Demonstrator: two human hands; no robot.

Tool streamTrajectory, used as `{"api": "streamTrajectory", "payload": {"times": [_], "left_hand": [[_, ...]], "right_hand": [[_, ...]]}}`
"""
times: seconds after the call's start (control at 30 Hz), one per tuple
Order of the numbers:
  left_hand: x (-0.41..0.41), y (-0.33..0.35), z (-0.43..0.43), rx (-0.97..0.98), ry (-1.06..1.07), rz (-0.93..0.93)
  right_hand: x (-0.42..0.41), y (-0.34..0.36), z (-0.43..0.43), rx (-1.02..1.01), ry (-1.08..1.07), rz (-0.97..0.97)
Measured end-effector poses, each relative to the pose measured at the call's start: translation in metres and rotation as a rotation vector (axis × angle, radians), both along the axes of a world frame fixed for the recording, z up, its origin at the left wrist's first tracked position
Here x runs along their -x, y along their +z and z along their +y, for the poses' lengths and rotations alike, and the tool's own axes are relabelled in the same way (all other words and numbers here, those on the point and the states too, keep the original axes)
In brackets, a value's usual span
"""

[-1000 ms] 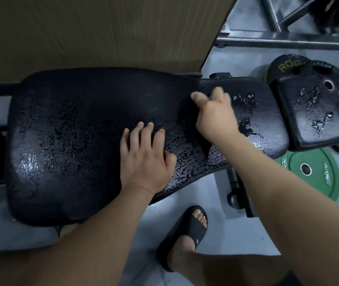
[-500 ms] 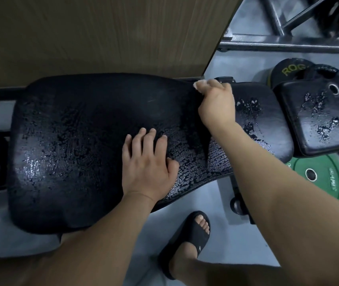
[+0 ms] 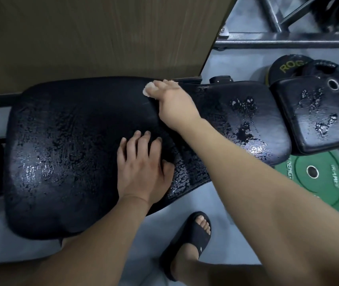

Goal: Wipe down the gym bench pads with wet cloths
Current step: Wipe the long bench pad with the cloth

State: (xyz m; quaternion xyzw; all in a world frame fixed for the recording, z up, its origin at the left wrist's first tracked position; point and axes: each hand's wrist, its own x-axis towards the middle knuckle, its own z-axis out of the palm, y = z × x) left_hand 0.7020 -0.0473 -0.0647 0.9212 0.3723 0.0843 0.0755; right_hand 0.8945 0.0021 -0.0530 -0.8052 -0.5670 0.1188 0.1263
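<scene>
Head view: the long bench pad point(image 3: 71, 151) lies with its long axis left to right, wide end at the left, narrowing toward the right, and its surface is wet and beaded. Just beyond its right end sits a small pad point(image 3: 304, 114), also wet. The right hand point(image 3: 174, 106) has its fingers curled round a pale cloth point(image 3: 149, 88) at the pad's far edge, close to the wooden panel point(image 3: 102, 38) that bounds that side. The left hand point(image 3: 141, 168) rests flat on the pad, fingers straight and slightly spread, close to its near edge. Grey floor point(image 3: 106, 254) lies open on the near side, where a sandalled foot point(image 3: 189, 242) stands; a green plate point(image 3: 325, 178) lies at the right.
</scene>
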Motion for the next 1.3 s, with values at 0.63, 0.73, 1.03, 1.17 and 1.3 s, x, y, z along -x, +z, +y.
{"api": "streamTrajectory", "payload": {"times": [0.63, 0.73, 1.03, 1.17, 1.3], "left_hand": [[0.000, -0.002, -0.001, -0.006, -0.002, -0.027], [0.000, -0.005, -0.001, -0.012, 0.003, -0.033], [0.001, -0.005, 0.000, 0.013, -0.008, -0.015], [0.001, -0.002, 0.000, 0.040, -0.015, 0.001], [0.011, 0.016, 0.005, 0.147, -0.086, 0.065]], "right_hand": [[0.038, 0.009, -0.154, -0.083, 0.026, -0.066], [0.051, 0.009, -0.194, -0.101, 0.058, -0.066], [0.012, 0.007, -0.115, -0.089, -0.149, -0.184], [0.061, 0.010, -0.163, -0.091, -0.063, -0.161], [0.092, 0.012, -0.191, -0.092, -0.075, -0.103]]}}
